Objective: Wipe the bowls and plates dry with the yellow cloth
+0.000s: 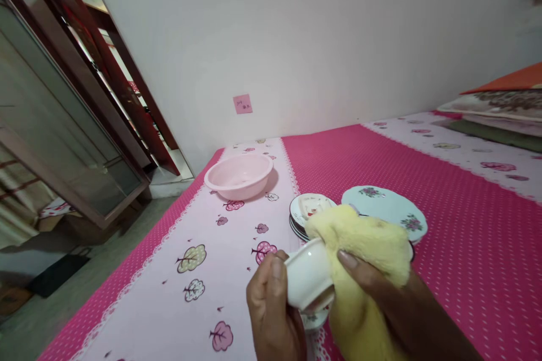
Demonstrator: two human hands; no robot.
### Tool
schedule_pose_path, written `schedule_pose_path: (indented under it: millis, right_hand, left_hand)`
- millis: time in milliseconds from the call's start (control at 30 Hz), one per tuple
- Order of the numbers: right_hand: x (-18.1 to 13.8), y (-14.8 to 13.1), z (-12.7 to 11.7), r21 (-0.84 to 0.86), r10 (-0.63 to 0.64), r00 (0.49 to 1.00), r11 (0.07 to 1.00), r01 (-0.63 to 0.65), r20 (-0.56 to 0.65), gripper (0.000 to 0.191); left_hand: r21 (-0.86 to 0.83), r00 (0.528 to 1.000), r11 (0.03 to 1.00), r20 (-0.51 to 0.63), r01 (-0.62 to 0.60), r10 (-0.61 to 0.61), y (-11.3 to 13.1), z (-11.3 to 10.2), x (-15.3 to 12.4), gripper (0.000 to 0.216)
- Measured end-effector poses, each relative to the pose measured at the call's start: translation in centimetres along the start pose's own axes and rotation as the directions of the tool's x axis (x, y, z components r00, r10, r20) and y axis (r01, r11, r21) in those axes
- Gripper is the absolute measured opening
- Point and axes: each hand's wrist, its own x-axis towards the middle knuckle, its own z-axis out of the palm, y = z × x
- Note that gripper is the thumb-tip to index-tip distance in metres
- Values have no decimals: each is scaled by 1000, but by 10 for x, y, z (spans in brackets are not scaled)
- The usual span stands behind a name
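My left hand (273, 302) is wrapped around a small white ceramic bowl (308, 272), which is tipped on its side with the opening turned down and right. A fluffy yellow cloth (368, 237) is in my right hand (376, 282), thumb on top, pressed against the bowl's right side. Part of the cloth hangs below the hand. Behind it, a stack of small plates (298, 215) carries a little square dish (312, 203). A large pale plate with purple flowers (392, 206) lies to the right, partly covered by the cloth. Another flowered dish (315, 321) shows beneath the bowl.
A pink plastic basin (239, 180) stands on the pink-and-white patterned bed cover (237, 271), near the wall. Folded bedding (499, 113) is piled at the far right. Left of the bed edge are the floor and a glazed door (63, 124).
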Motion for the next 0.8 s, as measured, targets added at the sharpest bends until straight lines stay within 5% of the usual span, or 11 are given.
schedule_pose_path:
  millis: [67,167,400,567,800]
  right_hand:
    - [0,-5,6,83,103,994,991,-105,31,73]
    - [0,-2,10,55,53,998,997,-54,27,67]
    - [4,22,8,-4,-56,998,998,56,33,58]
    - [16,4,-4,98,108,994,989,-110,23,66]
    - [22,-8,-17,-150,-124,992,981,125,14,56]
  left_hand:
    - [-116,994,993,-106,-25,13,1,-3,4,15]
    - [-167,990,986,-138,-13,-10,7,1,6,16]
    - [-395,923,834,163,386,-350,18,27,-2,56]
    - [-202,949,930,6,308,-314,20,20,-1,33]
    - [169,913,949,273,266,-304,25,17,-4,35]
